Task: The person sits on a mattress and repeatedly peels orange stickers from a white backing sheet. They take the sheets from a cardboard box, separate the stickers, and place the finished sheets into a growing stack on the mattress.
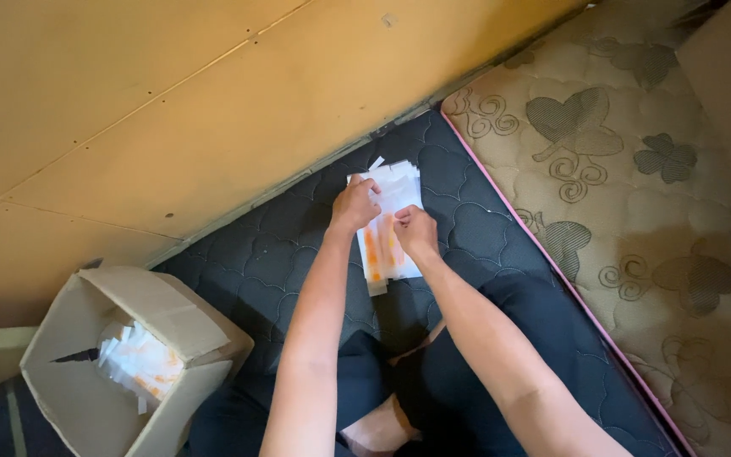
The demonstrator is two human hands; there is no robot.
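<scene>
Paper strips (pixel 389 222) at frame centre: white with orange marks; same white-and-orange in the brown cardboard box (pixel 61 372) at lower left. Mat (pixel 272 254) under them is dark navy, quilted in a scalloped pattern, pink piping on its right edge; mattress (pixel 636 211) at right is beige with grey-brown hearts, flowers and swirls. Wall panels (pixel 171 93) across the top are plain mustard-yellow.
</scene>
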